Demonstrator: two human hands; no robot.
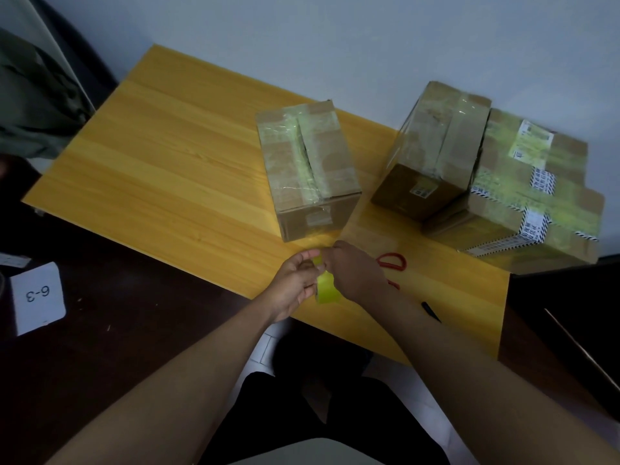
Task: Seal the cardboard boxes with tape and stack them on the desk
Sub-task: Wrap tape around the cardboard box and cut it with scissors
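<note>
A yellow-green tape roll (327, 290) sits between my hands above the desk's front edge. My left hand (294, 286) grips the roll from the left. My right hand (355, 273) covers its right side and pinches the tape end near the top. A cardboard box (307, 169) with tape along its top seam stands on the yellow desk (161, 156) just beyond my hands. To the right, a smaller taped box (432, 152) lies on a larger taped box (536, 203) with labels.
Red-handled scissors (392, 261) lie on the desk right of my hands, and a black pen (431, 311) lies near the front edge. A white card marked 6-3 (37, 297) is on the dark floor at left. A dark chair (50, 95) stands at far left.
</note>
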